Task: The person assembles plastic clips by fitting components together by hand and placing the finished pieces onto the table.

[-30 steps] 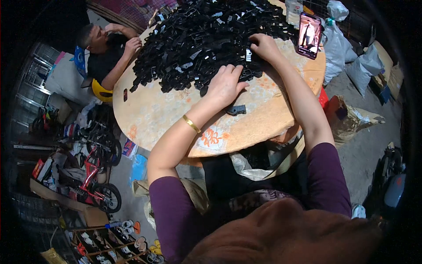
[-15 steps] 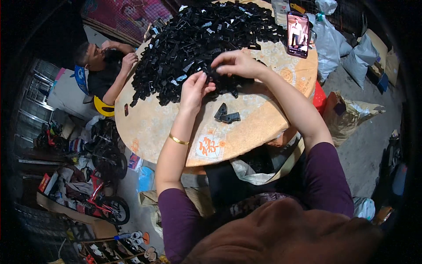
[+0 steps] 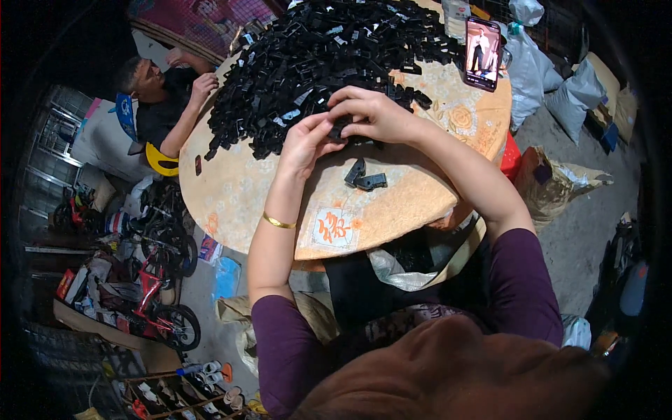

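My left hand (image 3: 306,145) and my right hand (image 3: 372,115) meet at the near edge of a big heap of small black plastic parts (image 3: 280,91). Pinched between the fingertips of both is what looks like one black plastic part (image 3: 339,129), mostly covered by the fingers and hard to tell from the dark heap behind. Closer to me, two black plastic pieces (image 3: 371,181) lie touching each other on the round table (image 3: 259,203), apart from the heap. A gold bangle (image 3: 278,222) circles my left wrist.
At the table's back right a phone (image 3: 482,54) stands propped up, its screen lit. Another person (image 3: 164,105) sits at the left edge, hands by the heap. Filled sacks (image 3: 577,87) stand right; a red bicycle (image 3: 150,290) and a shoe rack (image 3: 175,399) are left.
My right hand has come down and left to meet my left hand, its fingertips closing at the same spot. The whole view has shifted slightly.
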The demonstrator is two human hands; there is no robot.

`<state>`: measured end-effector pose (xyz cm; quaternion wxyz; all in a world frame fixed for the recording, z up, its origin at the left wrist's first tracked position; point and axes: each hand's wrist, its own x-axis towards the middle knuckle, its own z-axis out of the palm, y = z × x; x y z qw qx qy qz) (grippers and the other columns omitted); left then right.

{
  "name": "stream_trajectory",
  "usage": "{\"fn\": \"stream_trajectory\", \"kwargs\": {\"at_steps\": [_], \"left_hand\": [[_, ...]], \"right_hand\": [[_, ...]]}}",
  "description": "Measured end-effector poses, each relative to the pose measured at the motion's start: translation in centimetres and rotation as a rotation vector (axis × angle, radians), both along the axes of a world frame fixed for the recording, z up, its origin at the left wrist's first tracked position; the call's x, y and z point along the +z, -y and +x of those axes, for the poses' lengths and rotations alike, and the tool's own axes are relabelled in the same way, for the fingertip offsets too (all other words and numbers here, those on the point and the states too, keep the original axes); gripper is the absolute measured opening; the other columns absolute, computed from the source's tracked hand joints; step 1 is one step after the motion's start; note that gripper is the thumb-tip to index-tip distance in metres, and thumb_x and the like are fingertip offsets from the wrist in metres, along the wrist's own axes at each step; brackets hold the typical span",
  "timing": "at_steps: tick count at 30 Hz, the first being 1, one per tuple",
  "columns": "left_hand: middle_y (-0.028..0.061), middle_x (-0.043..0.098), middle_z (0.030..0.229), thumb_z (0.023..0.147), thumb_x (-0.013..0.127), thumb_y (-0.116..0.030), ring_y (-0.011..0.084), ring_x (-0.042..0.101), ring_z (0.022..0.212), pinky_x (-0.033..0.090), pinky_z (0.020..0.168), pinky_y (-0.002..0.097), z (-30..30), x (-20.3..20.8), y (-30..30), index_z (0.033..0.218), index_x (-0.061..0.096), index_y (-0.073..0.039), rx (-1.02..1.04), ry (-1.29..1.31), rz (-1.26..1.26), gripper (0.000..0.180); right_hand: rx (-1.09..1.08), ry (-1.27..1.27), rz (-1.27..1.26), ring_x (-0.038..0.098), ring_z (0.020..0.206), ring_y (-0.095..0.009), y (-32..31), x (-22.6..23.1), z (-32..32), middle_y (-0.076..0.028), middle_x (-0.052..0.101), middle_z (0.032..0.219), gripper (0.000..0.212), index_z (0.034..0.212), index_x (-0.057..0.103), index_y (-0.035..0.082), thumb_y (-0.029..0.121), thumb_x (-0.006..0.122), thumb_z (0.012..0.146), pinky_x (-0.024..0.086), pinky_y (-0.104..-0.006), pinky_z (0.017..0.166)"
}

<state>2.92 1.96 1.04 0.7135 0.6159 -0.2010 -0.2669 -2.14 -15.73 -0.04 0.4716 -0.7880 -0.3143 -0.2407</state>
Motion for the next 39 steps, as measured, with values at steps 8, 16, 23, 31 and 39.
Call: {"fn": "stream_trajectory", "kwargs": {"at_steps": [8, 16, 23, 31, 39], "left_hand": [[0.0057, 0.060, 0.090, 0.089, 0.046, -0.015, 0.0100, 0.059, 0.077, 0.050, 0.069, 0.0219, -2.0, -0.4, 0.8, 0.109, 0.050, 0.005, -0.007, 0.506, 0.212, 0.029], [0.0099, 0.060, 0.090, 0.089, 0.048, -0.021, 0.0206, 0.062, 0.077, 0.053, 0.067, 0.0264, 0.1, -0.2, -0.1, 0.104, 0.051, 0.003, -0.126, -0.011, 0.004, 0.028], [0.0109, 0.060, 0.087, 0.086, 0.052, -0.019, 0.0195, 0.062, 0.074, 0.054, 0.066, 0.0271, -0.5, 0.3, 0.2, 0.099, 0.053, 0.003, -0.164, -0.079, -0.100, 0.025], [0.0101, 0.060, 0.088, 0.084, 0.056, -0.019, 0.0203, 0.062, 0.074, 0.054, 0.067, 0.0292, 0.4, -0.1, -0.5, 0.099, 0.053, 0.002, -0.250, -0.153, -0.130, 0.025], [0.0117, 0.061, 0.088, 0.089, 0.048, -0.022, 0.0204, 0.063, 0.074, 0.054, 0.066, 0.0275, 0.3, 0.5, -0.6, 0.102, 0.051, 0.003, -0.248, -0.024, -0.072, 0.029]], "right_hand": [[-0.204, 0.106, -0.048, 0.059, 0.085, -0.027, 0.4, -0.7, 1.0, -0.014, 0.061, 0.092, 0.029, 0.096, 0.059, 0.000, 0.011, 0.066, 0.070, 0.048, -0.0326, 0.073], [-0.017, 0.109, 0.029, 0.060, 0.079, -0.018, 0.5, 0.0, 0.6, -0.009, 0.059, 0.096, 0.026, 0.094, 0.061, 0.001, 0.009, 0.067, 0.071, 0.050, -0.0274, 0.065], [-0.035, 0.191, 0.000, 0.058, 0.072, -0.014, 0.7, 0.5, 0.1, -0.007, 0.059, 0.096, 0.025, 0.094, 0.061, 0.002, 0.011, 0.067, 0.071, 0.049, -0.0240, 0.062], [0.001, 0.165, 0.000, 0.055, 0.071, -0.011, 0.3, 0.8, -0.3, -0.005, 0.059, 0.096, 0.022, 0.091, 0.062, 0.004, 0.008, 0.068, 0.070, 0.048, -0.0226, 0.060], [-0.008, 0.144, -0.038, 0.054, 0.071, -0.011, 0.5, 1.1, -0.6, -0.004, 0.056, 0.091, 0.020, 0.089, 0.063, 0.005, 0.008, 0.068, 0.070, 0.047, -0.0219, 0.059]]}}
